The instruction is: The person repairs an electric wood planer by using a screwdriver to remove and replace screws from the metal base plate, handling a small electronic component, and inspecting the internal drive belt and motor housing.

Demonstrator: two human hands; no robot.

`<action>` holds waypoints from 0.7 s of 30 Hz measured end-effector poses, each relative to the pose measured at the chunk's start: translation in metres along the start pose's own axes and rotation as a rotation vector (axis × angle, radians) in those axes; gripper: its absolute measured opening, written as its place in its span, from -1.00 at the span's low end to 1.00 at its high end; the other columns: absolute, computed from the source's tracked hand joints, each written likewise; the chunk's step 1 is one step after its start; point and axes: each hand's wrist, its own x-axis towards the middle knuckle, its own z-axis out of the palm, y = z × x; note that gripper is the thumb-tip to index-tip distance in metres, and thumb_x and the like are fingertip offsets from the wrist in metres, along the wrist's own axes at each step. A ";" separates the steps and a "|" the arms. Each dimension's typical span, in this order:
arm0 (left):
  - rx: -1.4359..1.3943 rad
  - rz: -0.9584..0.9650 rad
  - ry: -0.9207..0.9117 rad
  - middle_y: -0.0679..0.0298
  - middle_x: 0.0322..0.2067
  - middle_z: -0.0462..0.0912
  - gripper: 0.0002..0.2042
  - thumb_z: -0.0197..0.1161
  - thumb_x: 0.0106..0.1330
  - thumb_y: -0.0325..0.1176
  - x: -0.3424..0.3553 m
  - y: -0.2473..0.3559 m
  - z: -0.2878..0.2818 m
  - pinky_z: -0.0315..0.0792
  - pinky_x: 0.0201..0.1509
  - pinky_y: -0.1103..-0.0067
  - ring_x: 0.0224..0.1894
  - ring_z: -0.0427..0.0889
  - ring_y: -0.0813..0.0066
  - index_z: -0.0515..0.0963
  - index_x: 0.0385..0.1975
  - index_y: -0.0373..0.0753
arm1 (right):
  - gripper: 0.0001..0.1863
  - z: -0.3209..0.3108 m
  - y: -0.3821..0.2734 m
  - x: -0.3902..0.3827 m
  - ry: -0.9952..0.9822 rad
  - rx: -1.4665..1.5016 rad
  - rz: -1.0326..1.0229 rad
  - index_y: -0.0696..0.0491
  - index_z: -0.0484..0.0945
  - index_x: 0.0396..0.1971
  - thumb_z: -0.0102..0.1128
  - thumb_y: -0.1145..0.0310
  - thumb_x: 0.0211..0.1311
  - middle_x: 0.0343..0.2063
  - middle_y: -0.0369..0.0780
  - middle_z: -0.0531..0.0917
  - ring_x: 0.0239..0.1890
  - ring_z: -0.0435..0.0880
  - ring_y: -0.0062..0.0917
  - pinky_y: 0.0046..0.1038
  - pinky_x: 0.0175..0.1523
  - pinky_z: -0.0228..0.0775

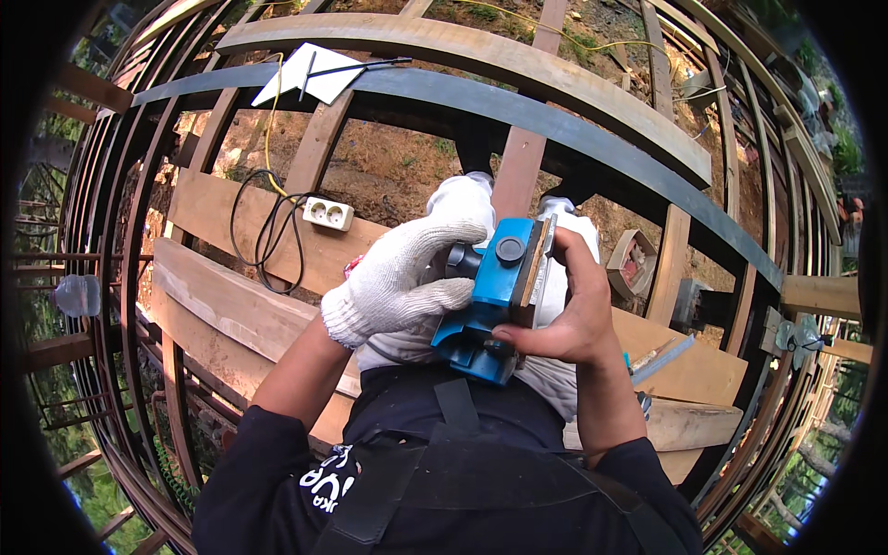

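Note:
In front of my waist is a blue handheld power tool (499,282), turned on its side. Its flat base with a brown face points right, and black round knobs stand out from the body. My left hand (407,264), in a white knitted glove, curls its fingers and thumb around the black knob on the tool's left side. The bare right hand (581,305) grips the base side, its thumb pressed against the lower body and its fingers along the base's far edge. Part of the base is hidden behind those fingers.
A white socket strip (328,214) with a black cable (262,264) lies on a plank at left. Long boards (462,51) and a grey metal beam (444,90) cross ahead, with gaps showing ground below. A small open box (633,263) and a square-like tool (664,359) are at right.

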 end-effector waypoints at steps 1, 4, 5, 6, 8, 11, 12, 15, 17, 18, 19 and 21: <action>-0.002 0.004 -0.002 0.07 0.04 0.60 -0.33 0.52 0.17 -0.22 0.004 0.004 0.000 0.39 0.30 0.37 0.15 0.58 0.27 0.43 0.23 -0.40 | -0.03 0.000 0.000 0.000 -0.001 0.011 0.004 0.25 0.47 0.08 0.72 0.08 -0.40 -0.13 -0.08 0.66 -0.09 0.69 -0.32 -0.38 0.08 0.49; -0.153 -0.007 0.031 0.00 -0.07 0.62 -0.59 0.41 0.20 -0.29 0.011 0.010 0.008 0.48 0.11 0.34 -0.02 0.65 0.07 0.53 0.02 -0.28 | -0.03 -0.001 0.003 -0.002 -0.003 0.060 0.024 0.25 0.46 0.08 0.71 0.09 -0.40 -0.13 -0.10 0.66 -0.08 0.68 -0.35 -0.40 0.09 0.48; -0.158 -0.005 0.026 0.00 -0.07 0.62 -0.59 0.41 0.20 -0.29 0.011 0.003 0.014 0.48 0.11 0.34 -0.02 0.65 0.07 0.53 0.02 -0.28 | -0.03 -0.001 0.005 -0.005 0.001 0.055 0.029 0.25 0.46 0.08 0.71 0.09 -0.40 -0.13 -0.10 0.66 -0.08 0.68 -0.35 -0.40 0.09 0.48; -0.179 0.008 0.065 0.00 -0.08 0.61 -0.60 0.40 0.21 -0.29 0.010 -0.004 0.020 0.49 0.10 0.35 -0.03 0.64 0.04 0.53 0.02 -0.27 | -0.03 -0.001 0.007 -0.008 0.021 0.068 0.064 0.25 0.46 0.09 0.71 0.09 -0.40 -0.13 -0.10 0.66 -0.08 0.68 -0.36 -0.40 0.09 0.48; -0.148 0.056 0.141 0.00 -0.14 0.60 -0.62 0.35 0.24 -0.25 0.014 -0.004 0.026 0.51 0.05 0.33 -0.09 0.63 -0.04 0.53 0.00 -0.27 | -0.02 -0.002 0.008 -0.009 0.048 0.088 0.090 0.25 0.45 0.10 0.71 0.09 -0.40 -0.13 -0.10 0.66 -0.08 0.67 -0.37 -0.41 0.09 0.47; -0.149 0.040 0.146 0.01 -0.18 0.59 -0.66 0.29 0.30 -0.21 0.015 -0.010 0.032 0.52 0.02 0.32 -0.14 0.64 -0.06 0.54 -0.03 -0.25 | 0.00 -0.004 0.009 -0.013 0.045 0.052 0.096 0.25 0.44 0.11 0.71 0.08 -0.41 -0.12 -0.10 0.66 -0.07 0.67 -0.37 -0.41 0.10 0.47; -0.151 0.037 0.144 0.01 -0.18 0.59 -0.66 0.29 0.30 -0.21 0.014 -0.010 0.032 0.52 0.02 0.32 -0.14 0.64 -0.06 0.54 -0.03 -0.25 | 0.00 -0.002 0.007 -0.014 0.055 0.040 0.095 0.25 0.44 0.11 0.71 0.08 -0.41 -0.13 -0.10 0.66 -0.07 0.66 -0.38 -0.41 0.10 0.47; 0.008 -0.068 0.064 0.01 -0.18 0.60 -0.69 0.23 0.37 -0.16 0.021 0.006 0.023 0.52 -0.01 0.31 -0.15 0.65 -0.08 0.56 -0.05 -0.25 | 0.00 -0.004 0.007 -0.016 0.090 0.028 0.109 0.25 0.44 0.11 0.71 0.07 -0.42 -0.13 -0.11 0.66 -0.07 0.66 -0.39 -0.41 0.10 0.47; -0.062 -0.240 -0.058 0.09 -0.26 0.62 -0.64 0.21 0.39 -0.16 0.024 0.022 0.011 0.53 -0.07 0.37 -0.22 0.65 0.16 0.55 0.02 -0.30 | 0.00 -0.005 0.008 -0.016 0.117 0.040 0.119 0.25 0.44 0.11 0.71 0.07 -0.42 -0.13 -0.11 0.66 -0.07 0.66 -0.40 -0.41 0.10 0.46; -0.101 -0.297 -0.086 0.17 -0.34 0.64 -0.58 0.20 0.41 -0.15 0.024 0.023 0.009 0.55 -0.14 0.43 -0.29 0.65 0.39 0.54 0.10 -0.36 | 0.00 -0.006 0.011 -0.017 0.111 0.041 0.099 0.25 0.45 0.11 0.71 0.07 -0.42 -0.13 -0.11 0.66 -0.07 0.66 -0.40 -0.42 0.10 0.47; -0.092 -0.299 -0.085 0.17 -0.34 0.64 -0.58 0.20 0.41 -0.15 0.022 0.019 0.007 0.55 -0.14 0.43 -0.29 0.65 0.39 0.54 0.10 -0.36 | 0.00 -0.004 0.012 -0.016 0.106 0.050 0.074 0.24 0.45 0.10 0.71 0.08 -0.42 -0.13 -0.11 0.66 -0.07 0.67 -0.40 -0.42 0.09 0.47; 0.014 0.033 0.033 0.11 -0.25 0.62 -0.52 0.24 0.34 -0.13 0.022 0.011 0.001 0.53 -0.07 0.42 -0.22 0.64 0.34 0.52 0.13 -0.36 | -0.01 -0.002 0.010 -0.013 0.083 0.084 0.066 0.24 0.45 0.10 0.71 0.08 -0.42 -0.12 -0.11 0.66 -0.08 0.67 -0.41 -0.42 0.08 0.47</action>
